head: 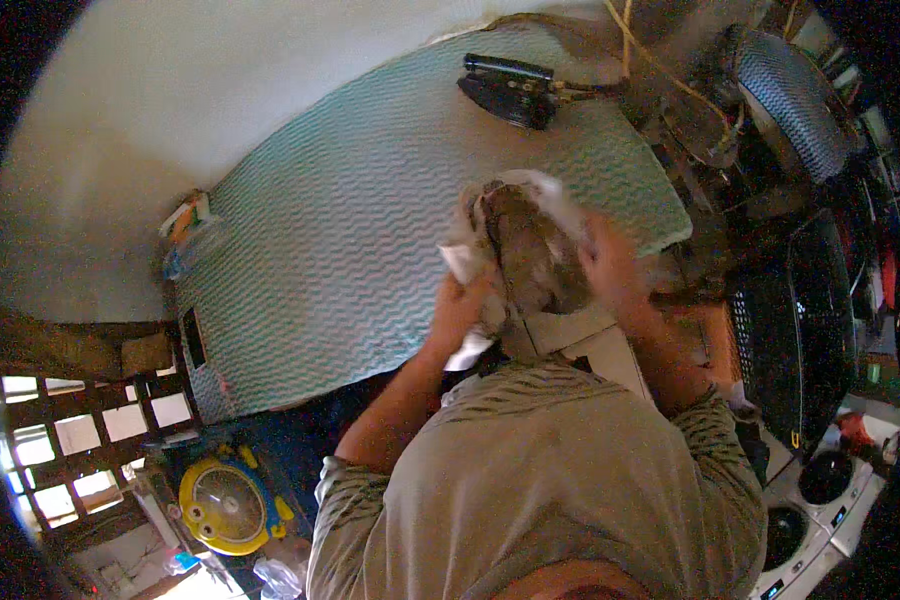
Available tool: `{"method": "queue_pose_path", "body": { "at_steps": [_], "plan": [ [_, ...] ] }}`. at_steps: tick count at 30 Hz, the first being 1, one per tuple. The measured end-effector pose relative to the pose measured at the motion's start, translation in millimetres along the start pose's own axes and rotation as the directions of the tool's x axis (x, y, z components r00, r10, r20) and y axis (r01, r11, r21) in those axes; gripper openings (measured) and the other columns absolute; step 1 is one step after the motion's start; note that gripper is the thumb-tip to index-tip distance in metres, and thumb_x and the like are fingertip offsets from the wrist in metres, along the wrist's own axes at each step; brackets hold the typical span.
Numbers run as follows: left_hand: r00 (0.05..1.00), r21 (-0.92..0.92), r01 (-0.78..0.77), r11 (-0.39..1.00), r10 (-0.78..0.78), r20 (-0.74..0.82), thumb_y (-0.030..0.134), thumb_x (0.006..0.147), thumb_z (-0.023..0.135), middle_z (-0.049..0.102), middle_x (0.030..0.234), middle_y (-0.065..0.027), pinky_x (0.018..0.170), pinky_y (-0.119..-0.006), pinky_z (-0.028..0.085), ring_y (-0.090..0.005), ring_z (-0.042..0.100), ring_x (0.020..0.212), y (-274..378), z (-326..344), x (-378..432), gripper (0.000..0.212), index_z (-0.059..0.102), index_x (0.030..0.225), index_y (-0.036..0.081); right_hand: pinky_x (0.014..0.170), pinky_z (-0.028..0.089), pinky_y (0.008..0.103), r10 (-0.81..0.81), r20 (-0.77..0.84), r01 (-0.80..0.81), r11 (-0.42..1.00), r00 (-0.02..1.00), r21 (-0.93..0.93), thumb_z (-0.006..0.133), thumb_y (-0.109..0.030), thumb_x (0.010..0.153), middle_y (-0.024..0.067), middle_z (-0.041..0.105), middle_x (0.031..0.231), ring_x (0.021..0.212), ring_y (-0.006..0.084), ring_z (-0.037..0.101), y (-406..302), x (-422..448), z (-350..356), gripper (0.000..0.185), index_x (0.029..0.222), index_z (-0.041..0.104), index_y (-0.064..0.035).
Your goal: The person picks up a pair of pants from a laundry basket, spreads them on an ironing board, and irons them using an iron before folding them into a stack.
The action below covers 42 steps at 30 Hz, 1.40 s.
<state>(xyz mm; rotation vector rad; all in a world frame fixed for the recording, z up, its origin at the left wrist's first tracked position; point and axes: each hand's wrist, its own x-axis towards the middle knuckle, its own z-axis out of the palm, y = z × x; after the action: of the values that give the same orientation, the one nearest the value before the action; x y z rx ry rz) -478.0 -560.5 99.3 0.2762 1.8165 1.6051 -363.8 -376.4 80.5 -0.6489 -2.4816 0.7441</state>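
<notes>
Both my hands are on a bunched brown and off-white cloth (525,247), probably a garment, in front of my chest. My left hand (461,300) grips its left side, where a pale fold sticks out. On the opposite side my right hand (607,251) holds the other edge; motion blurs both fingers and cloth. The fabric hangs over the near edge of a padded table covered in green and white zigzag cloth (330,225). Beyond the hands, a black clothes iron (508,90) rests on this cover, its cord running right.
A yellowish cord (667,67) hangs at the upper right. Beside it is a smaller zigzag-covered board (791,97). A black plastic crate or basket (810,322) and white washing machines (825,517) are on the right. At lower left stands a yellow and blue fan (229,506).
</notes>
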Motion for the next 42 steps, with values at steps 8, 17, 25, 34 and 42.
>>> {"method": "queue_pose_path", "body": {
  "at_steps": [8,17,25,34,42],
  "plan": [
    [0.888,-0.085,-0.203,0.975,0.22,0.403,0.02,0.08,0.053,0.055,0.082,-0.004,0.056,-0.021,0.042,-0.0098,0.052,0.071,21.4,75.4,-24.5,0.025,0.049,0.097,0.001,0.078,0.041,0.0378,-0.004,0.215,-0.039,0.979,0.977,0.198,0.053,-0.014,0.071,0.0183,0.05,0.101,0.092,0.0347,0.049,-33.1,-73.3,-44.1,0.044,0.112,0.041,-0.0043],
    [0.87,-0.405,-0.195,0.893,0.348,0.349,0.022,0.081,0.048,0.054,0.091,-0.0067,0.072,-0.032,0.044,-0.019,0.053,0.083,122.1,153.2,-56.2,0.029,0.044,0.102,0.003,0.073,0.04,0.0325,0.235,0.125,-0.263,0.91,0.964,0.322,0.064,-0.021,0.07,0.009,0.055,0.095,0.084,0.0189,0.052,15.0,-138.8,-123.9,0.047,0.109,0.046,-0.0035],
    [0.728,-0.729,-0.296,0.617,0.64,0.245,0.02,0.084,0.041,0.054,0.081,-0.008,0.059,-0.034,0.05,-0.0197,0.055,0.071,187.3,193.0,-40.9,0.018,0.047,0.089,0.004,0.064,0.041,0.0329,0.408,-0.504,-0.511,0.856,0.761,-0.079,0.064,-0.021,0.069,0.0107,0.057,0.088,0.077,0.0211,0.052,77.0,-167.0,-223.4,0.036,0.098,0.054,-0.0018],
    [0.289,-0.082,-0.952,0.295,0.954,0.076,0.02,0.084,0.045,0.054,0.072,-0.006,0.058,-0.029,0.045,-0.0176,0.053,0.064,170.9,273.3,-108.8,0.018,0.048,0.085,0.003,0.086,0.03,0.0445,0.058,-0.126,-0.123,0.789,0.99,-0.601,0.055,-0.024,0.075,0.0181,0.049,0.101,0.097,0.0368,0.041,116.6,-226.0,-134.8,0.045,0.117,0.043,-0.0113],
    [0.598,-0.691,-0.158,0.706,0.625,0.501,0.025,0.087,0.043,0.053,0.075,-0.0043,0.061,-0.025,0.043,-0.0127,0.05,0.068,147.2,316.4,-170.0,0.028,0.052,0.082,-0.001,0.088,0.025,0.0517,0.546,-0.285,-0.614,0.732,0.788,-0.295,0.056,-0.044,0.07,0.026,0.033,0.12,0.113,0.0409,0.028,147.7,-172.2,-57.2,0.064,0.119,0.039,-0.0065]
  ]
}}
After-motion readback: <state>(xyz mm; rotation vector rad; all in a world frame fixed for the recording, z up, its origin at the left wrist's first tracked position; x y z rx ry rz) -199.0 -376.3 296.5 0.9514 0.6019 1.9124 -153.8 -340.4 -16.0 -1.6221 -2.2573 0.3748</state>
